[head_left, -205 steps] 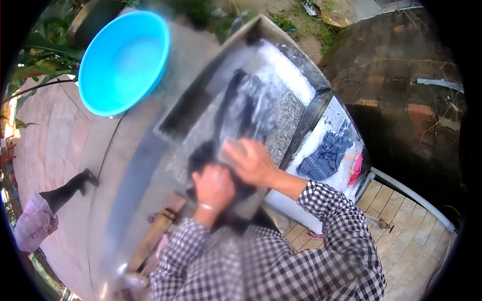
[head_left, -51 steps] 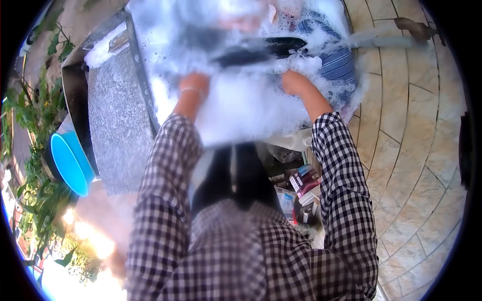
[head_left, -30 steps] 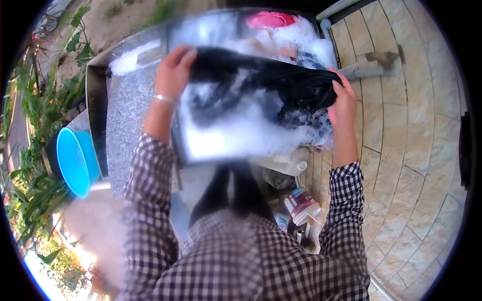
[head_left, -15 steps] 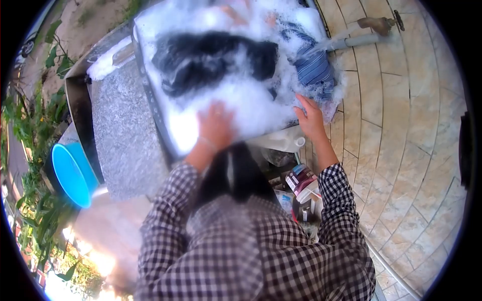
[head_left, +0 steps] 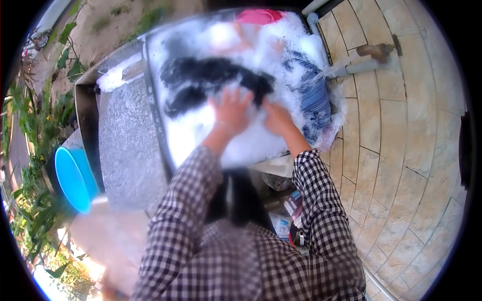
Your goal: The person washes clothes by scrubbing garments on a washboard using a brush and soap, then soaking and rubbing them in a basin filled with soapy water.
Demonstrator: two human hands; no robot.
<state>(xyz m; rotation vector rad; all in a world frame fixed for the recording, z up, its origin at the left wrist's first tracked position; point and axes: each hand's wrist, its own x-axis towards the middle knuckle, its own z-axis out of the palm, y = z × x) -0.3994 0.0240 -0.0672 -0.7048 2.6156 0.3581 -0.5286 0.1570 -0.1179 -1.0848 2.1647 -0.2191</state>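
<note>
A black garment (head_left: 203,70) lies soaked among white suds (head_left: 196,138) in the wash basin (head_left: 154,108). My left hand (head_left: 233,113) rests at its near edge, with fingers spread and lying over the foam and dark cloth. Beside it, my right hand (head_left: 277,119) has its fingers curled in at the garment's right end; the fingertips are partly lost in the dark fabric. To the right of that hand, a blue striped cloth (head_left: 315,98) sits bunched under running water. A pink-red cloth (head_left: 258,16) shows at the far side.
Water pours from a pipe with a brown tap (head_left: 375,52) on the tiled wall (head_left: 396,130). Left of the basin is a rough grey slab (head_left: 128,140), with a blue tub (head_left: 75,178) beyond. Packages (head_left: 281,228) and other items sit below at right.
Both hands have moved forward onto the black garment, the right one also swinging left from beside the striped cloth. Its fingers have curled in. The view has shifted, revealing the pink-red cloth.
</note>
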